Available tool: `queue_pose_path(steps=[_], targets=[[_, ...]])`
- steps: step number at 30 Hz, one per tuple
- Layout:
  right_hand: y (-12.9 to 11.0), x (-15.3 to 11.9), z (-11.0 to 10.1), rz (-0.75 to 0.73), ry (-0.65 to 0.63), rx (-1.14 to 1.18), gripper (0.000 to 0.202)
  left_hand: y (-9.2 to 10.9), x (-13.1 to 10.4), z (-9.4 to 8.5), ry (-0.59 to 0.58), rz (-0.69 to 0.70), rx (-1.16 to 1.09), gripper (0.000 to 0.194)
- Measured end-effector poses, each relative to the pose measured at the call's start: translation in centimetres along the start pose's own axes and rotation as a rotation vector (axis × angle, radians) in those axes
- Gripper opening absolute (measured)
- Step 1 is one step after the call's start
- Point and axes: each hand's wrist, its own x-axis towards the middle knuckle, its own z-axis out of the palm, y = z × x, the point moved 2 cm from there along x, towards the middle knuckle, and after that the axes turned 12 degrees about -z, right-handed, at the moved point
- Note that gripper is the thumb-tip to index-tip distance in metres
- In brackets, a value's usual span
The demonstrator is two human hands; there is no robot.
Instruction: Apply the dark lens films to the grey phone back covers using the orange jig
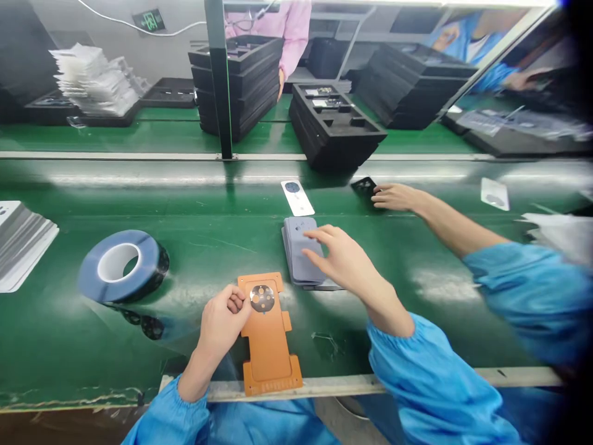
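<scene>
An orange fixture plate (271,349) lies at the bench's front edge, with a round black disc (262,298) with holes at its upper end. Beside that disc is my left hand (225,316), its fingers curled and thumb tip at the plate; anything pinched there is hidden. My right hand (345,259) reaches over a stack of grey phone back panels (303,253), thumb and fingers apart, nothing held. I cannot tell whether its fingertips touch the top panel. Left of the plate stands a roll of blue film tape (99,269), its loose strip carrying black discs (152,327).
A co-worker's hand (398,198) touches a dark panel (364,185) at the right. White panels (299,199) lie on the green belt. Black trays (343,148) stand stacked beyond. A pile of panels (23,247) sits far left. A person in pink (294,37) is behind.
</scene>
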Motion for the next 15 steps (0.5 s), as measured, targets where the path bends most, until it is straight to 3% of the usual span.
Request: queue_pose_path(steps=[3,6,15], targets=[[3.5,3.1,-0.6,-0.009,-0.169,-0.042,0.057,-0.1,-0.1,0.0,-0.011,-0.002,0.004,0.01],[5.6,4.9,-0.1,0.032,-0.286,-0.001,0.069,-0.1,-0.3,-0.1,-0.021,-0.005,-0.009,0.006],[7.1,6.3,0.1,0.124,-0.349,0.044,0.088,-0.7,-0.4,-0.7,-0.081,0.015,-0.044,0.009]])
